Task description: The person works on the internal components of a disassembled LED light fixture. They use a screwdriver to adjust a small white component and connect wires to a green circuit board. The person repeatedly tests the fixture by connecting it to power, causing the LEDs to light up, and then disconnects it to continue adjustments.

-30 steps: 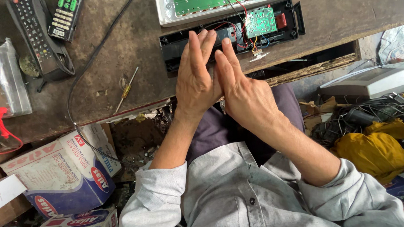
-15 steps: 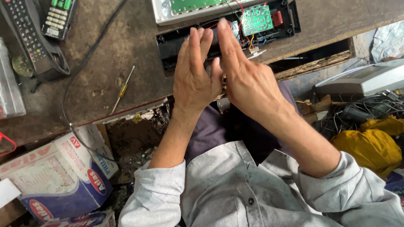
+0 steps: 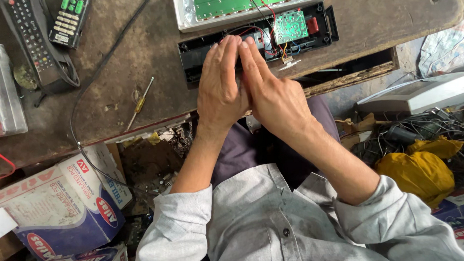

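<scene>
now both hands pressed together, seemingly empty, over the black casing by the bench edge

The black lamp case lay open on the wooden bench, with a small green circuit board and red wires inside.

Bare bench left of hands; screwdriver and cable there (remotes farther left); opened black casing ahead.

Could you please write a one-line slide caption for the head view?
Left hand and right hand pressed together above an opened black casing with green circuit board on a worn workbench.
</scene>
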